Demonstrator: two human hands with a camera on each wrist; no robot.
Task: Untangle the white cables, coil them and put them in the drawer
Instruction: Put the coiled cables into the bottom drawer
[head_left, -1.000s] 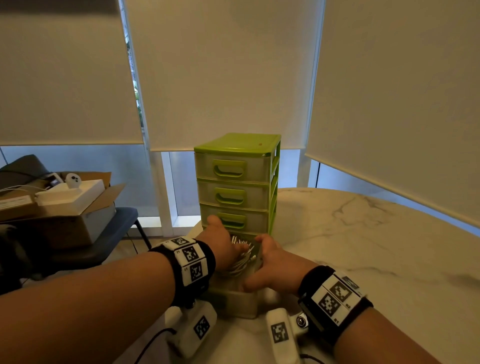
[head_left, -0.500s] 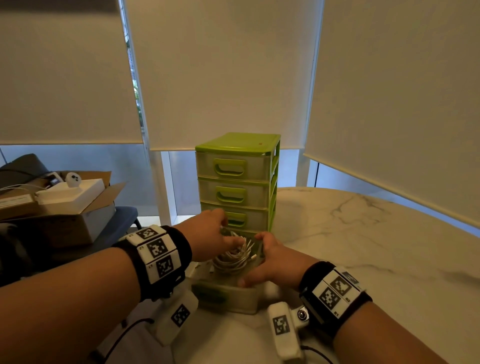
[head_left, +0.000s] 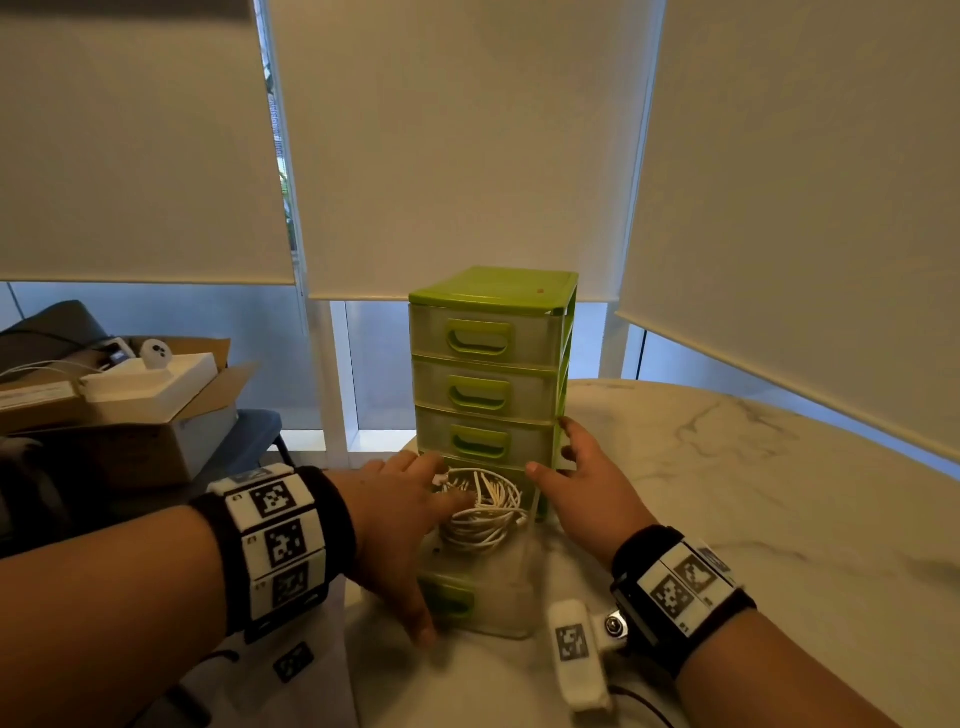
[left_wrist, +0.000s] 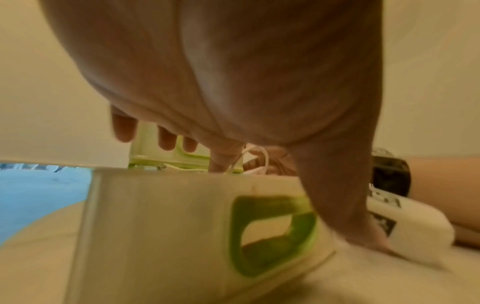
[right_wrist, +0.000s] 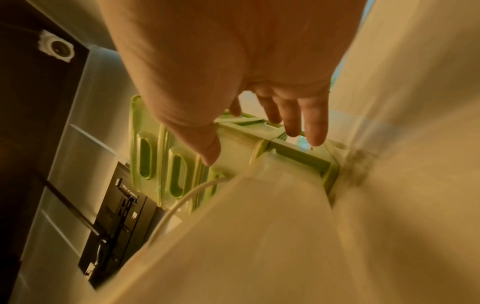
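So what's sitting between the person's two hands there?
In the head view, the coiled white cables lie in the pulled-out bottom drawer, between the left hand and the right hand.

Roller blinds (head_left: 457, 145) drawn over windows, glass strip showing below; open cardboard box (head_left: 156, 431) on dark chair at left, white foam tray (head_left: 150, 387) with small white device (head_left: 156, 353) on top; marble-patterned table (head_left: 753, 493) at right; dark socket panel (right_wrist: 122, 207) on wall
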